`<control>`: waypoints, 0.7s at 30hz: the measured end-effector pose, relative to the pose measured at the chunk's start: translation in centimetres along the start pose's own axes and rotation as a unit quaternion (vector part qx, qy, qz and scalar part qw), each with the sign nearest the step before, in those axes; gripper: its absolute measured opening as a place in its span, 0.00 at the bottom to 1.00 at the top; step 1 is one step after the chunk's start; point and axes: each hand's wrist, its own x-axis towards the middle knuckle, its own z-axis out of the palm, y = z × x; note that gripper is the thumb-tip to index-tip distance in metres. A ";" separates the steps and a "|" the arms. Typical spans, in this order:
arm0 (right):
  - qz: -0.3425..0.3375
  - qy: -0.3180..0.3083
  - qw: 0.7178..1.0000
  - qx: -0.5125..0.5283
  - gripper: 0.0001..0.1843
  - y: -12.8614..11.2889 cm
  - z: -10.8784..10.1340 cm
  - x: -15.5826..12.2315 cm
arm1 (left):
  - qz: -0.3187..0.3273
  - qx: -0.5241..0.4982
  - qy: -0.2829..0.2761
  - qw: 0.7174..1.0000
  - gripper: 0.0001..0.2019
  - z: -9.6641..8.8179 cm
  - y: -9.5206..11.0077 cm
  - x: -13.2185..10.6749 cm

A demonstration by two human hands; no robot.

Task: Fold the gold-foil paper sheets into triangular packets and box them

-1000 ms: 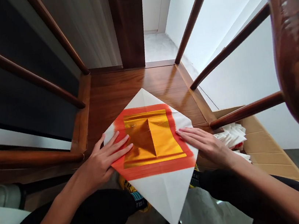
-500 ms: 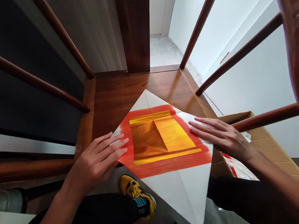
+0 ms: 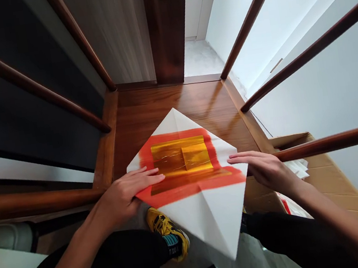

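Note:
A white square paper sheet (image 3: 217,217) with a red band and a gold foil centre (image 3: 182,158) lies corner-on across the wooden chair seat (image 3: 168,104), its near corner hanging over the front edge and bending up along a crease. My left hand (image 3: 127,194) rests flat on the sheet's left corner, fingers stretched out. My right hand (image 3: 262,169) lies at the sheet's right corner, fingers extended and pressed on its edge.
Wooden chair rails (image 3: 288,56) fan out on both sides of the seat. A cardboard box (image 3: 332,183) with white folded papers (image 3: 297,168) stands to the right. A yellow shoe (image 3: 165,227) and my dark trouser legs are below the seat.
The near half of the sheet has lifted and bent up toward the seat. My right hand came down onto the right corner. My left hand slid slightly inward.

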 end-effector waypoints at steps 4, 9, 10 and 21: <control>0.208 0.061 0.974 0.069 0.16 -0.7 1.4 2.0 | -0.237 -0.065 0.095 0.965 0.21 -0.4 1.7 1.6; 0.315 0.079 0.939 0.113 0.19 -0.7 2.6 3.7 | -0.344 -0.050 0.199 0.916 0.16 0.6 1.9 3.5; 0.325 0.082 0.936 0.109 0.19 -0.6 2.7 3.8 | -0.345 -0.038 0.210 0.914 0.16 0.9 1.6 3.6; 0.351 0.128 0.927 0.013 0.19 -0.8 3.7 4.9 | -0.352 0.065 0.209 0.910 0.18 2.3 0.9 3.8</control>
